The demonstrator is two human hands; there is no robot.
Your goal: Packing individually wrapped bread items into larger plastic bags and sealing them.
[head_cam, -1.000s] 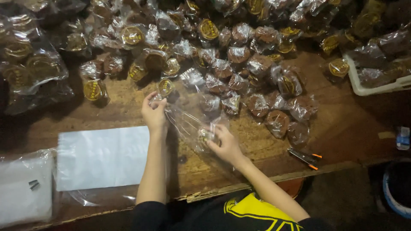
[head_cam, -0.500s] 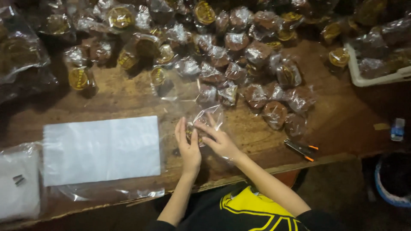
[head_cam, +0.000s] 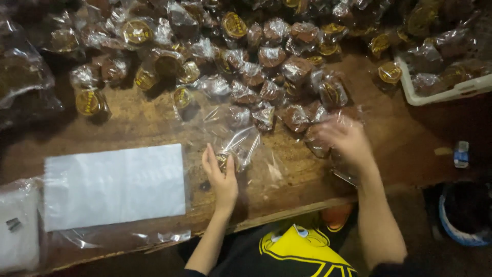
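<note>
Two bare hands packing wrapped brown cakes at a wooden table point(head_cam: 143, 125).

The left hand point(head_cam: 221, 177) is pinching a wrapped cake point(head_cam: 224, 160) inside a clear bag point(head_cam: 241, 146) near the table's front edge. The right hand point(head_cam: 346, 139), fingers spread (blurred), is resting on the cake pile point(head_cam: 287, 77). The cake is probably light, soft and slippery; gripping its sides seems safest.

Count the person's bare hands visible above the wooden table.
2. The left hand rests on a wrapped brown cake inside the clear plastic bag; the right hand reaches the wrapped cakes further right. None seems hidden.
</note>
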